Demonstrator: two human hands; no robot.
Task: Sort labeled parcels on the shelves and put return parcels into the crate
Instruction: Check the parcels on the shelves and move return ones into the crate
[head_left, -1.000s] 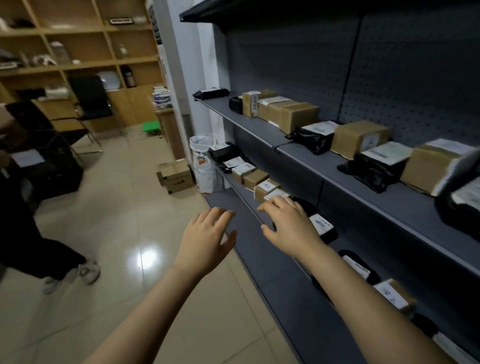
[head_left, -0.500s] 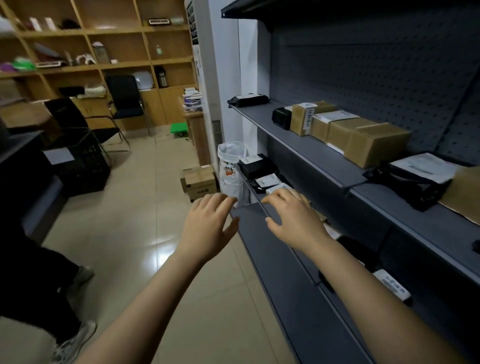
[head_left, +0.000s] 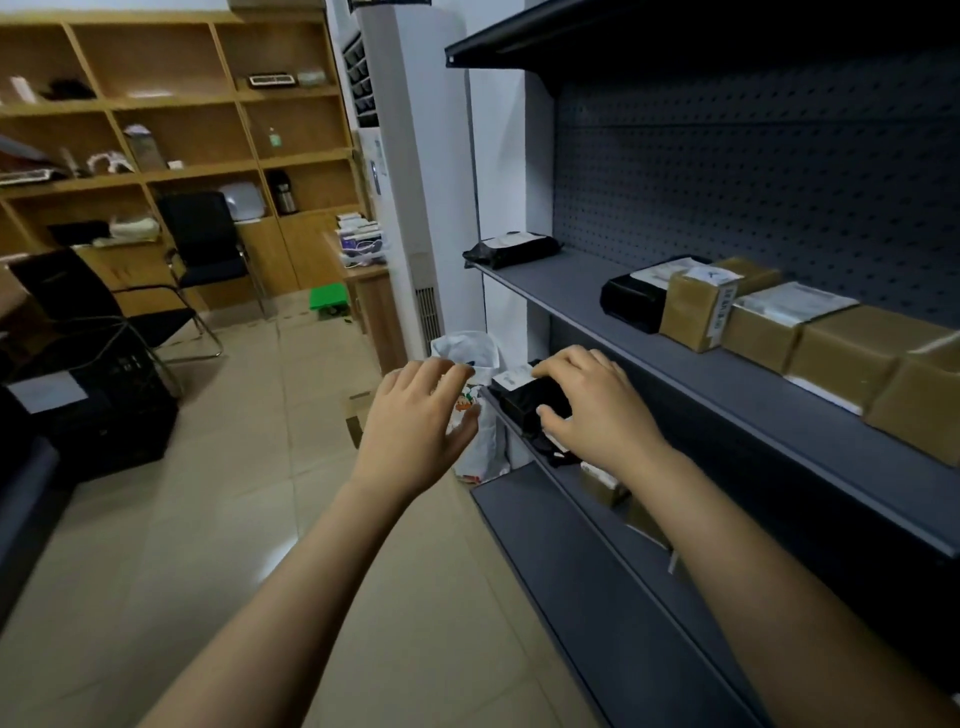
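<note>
Left hand (head_left: 415, 421) spread, empty, beside black parcel (head_left: 524, 402); right hand (head_left: 597, 410) arched over it, grasp unclear. Crate (head_left: 114, 415) well left of it, contents unseen.

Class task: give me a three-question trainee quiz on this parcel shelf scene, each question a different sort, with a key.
1. True or false: the left hand holds a box.
2. The parcel under the right hand is: A a brown carton; B a black bag with a white label; C a white envelope.
3. Fill in: the black crate stands on the ___.
Key: 1 false; 2 B; 3 floor.
</note>
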